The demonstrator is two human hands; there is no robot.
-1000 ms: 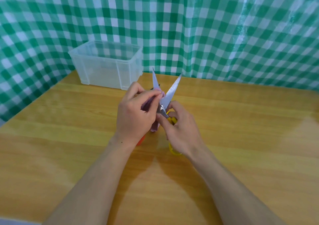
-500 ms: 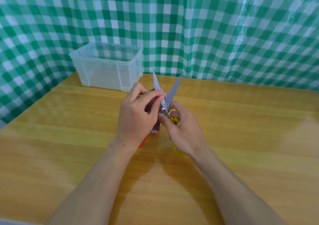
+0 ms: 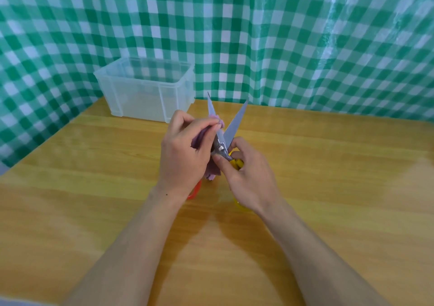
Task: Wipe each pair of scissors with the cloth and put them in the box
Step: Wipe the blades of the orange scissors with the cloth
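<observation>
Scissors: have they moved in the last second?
No. The scissors stay open with tips up, and the left blade tip still sits just right of the box's front right corner.

We look down on a wooden table (image 3: 328, 188), its honey-coloured grain running side to side, filling the view from 3 o'clock through 6 to 9. Behind it, from 9 through 12 to 3, hangs a glossy green-and-white checked plastic sheet (image 3: 258, 35), wrinkled and meeting the table's far edge. Light glints off the sheet near 1 o'clock and leaves a pale sheen on the table at 3.
</observation>
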